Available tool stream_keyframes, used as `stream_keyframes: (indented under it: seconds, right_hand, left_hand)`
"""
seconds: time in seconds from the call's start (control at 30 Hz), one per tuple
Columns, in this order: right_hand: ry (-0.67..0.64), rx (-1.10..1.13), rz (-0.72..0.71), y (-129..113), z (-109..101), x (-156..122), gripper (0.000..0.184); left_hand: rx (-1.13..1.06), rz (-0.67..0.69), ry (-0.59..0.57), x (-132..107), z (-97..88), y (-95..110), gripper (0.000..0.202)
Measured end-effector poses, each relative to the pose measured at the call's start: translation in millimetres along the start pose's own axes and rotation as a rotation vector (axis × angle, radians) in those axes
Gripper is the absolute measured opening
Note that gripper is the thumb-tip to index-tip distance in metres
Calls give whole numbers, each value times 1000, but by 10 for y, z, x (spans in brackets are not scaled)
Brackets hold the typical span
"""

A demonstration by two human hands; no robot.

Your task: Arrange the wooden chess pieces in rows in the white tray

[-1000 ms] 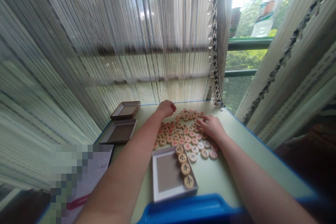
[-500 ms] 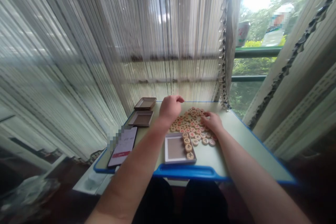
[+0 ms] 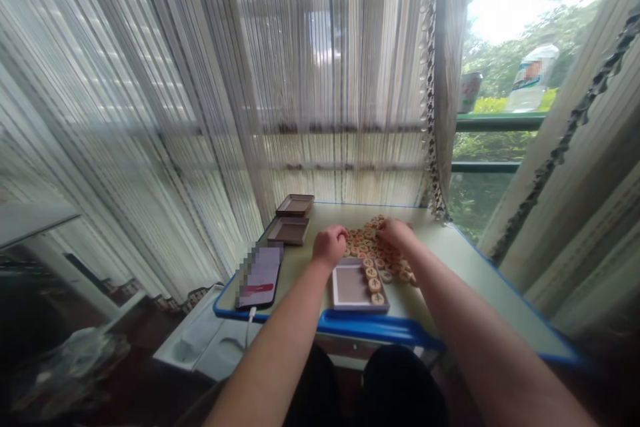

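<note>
Round wooden Chinese chess pieces (image 3: 360, 240) lie in a loose pile on the table, with red or dark characters on top. At the pile's left edge is my left hand (image 3: 330, 247), its fingers curled closed; whatever may be in them is hidden. My right hand (image 3: 399, 235) reaches over the pile's right side with bent fingers down among the pieces, and I cannot make out what they grip. In front of the pile sits a shallow open box (image 3: 350, 283), with a column of several dark-marked pieces (image 3: 375, 283) along its right side.
Two shallow trays (image 3: 289, 231) (image 3: 295, 205) stand at the table's back left. A phone (image 3: 261, 277) with a white cable (image 3: 250, 323) lies at the left edge. The table (image 3: 480, 280) has a blue rim and handle (image 3: 380, 327). String curtains (image 3: 350, 80) hang behind; a bottle (image 3: 533, 80) stands on the window rail.
My left hand has come down from above the pile to its left edge, fingers curled. My right hand has shifted slightly farther in over the pieces. The camera view has tilted and shifted.
</note>
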State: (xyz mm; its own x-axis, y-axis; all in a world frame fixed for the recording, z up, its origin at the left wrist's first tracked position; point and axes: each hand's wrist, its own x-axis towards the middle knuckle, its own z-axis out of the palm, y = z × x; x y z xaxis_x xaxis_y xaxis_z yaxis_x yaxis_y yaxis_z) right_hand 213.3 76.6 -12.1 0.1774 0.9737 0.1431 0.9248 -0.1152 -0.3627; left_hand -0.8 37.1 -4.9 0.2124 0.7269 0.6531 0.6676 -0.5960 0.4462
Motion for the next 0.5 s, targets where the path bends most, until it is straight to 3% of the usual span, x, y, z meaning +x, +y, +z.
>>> stream_keyframes:
  seconds: [0.17,0.3,0.4,0.5]
  right_hand:
    - [-44,83,84,-15,41,148,19]
    - [10,199,85,-61,-15,118,24]
    - [75,315,31,-112,-132,-93,26]
    - [71,460,-71,-139,-256,-518,26]
  left_hand:
    - [-9,-15,-26,-13,31,25,26]
    - [-67,21,-11,-23,43,154,26]
    - [-112,73,-22,-49,-8,266,24]
    - [-112,105,-13,-163,-117,339,14]
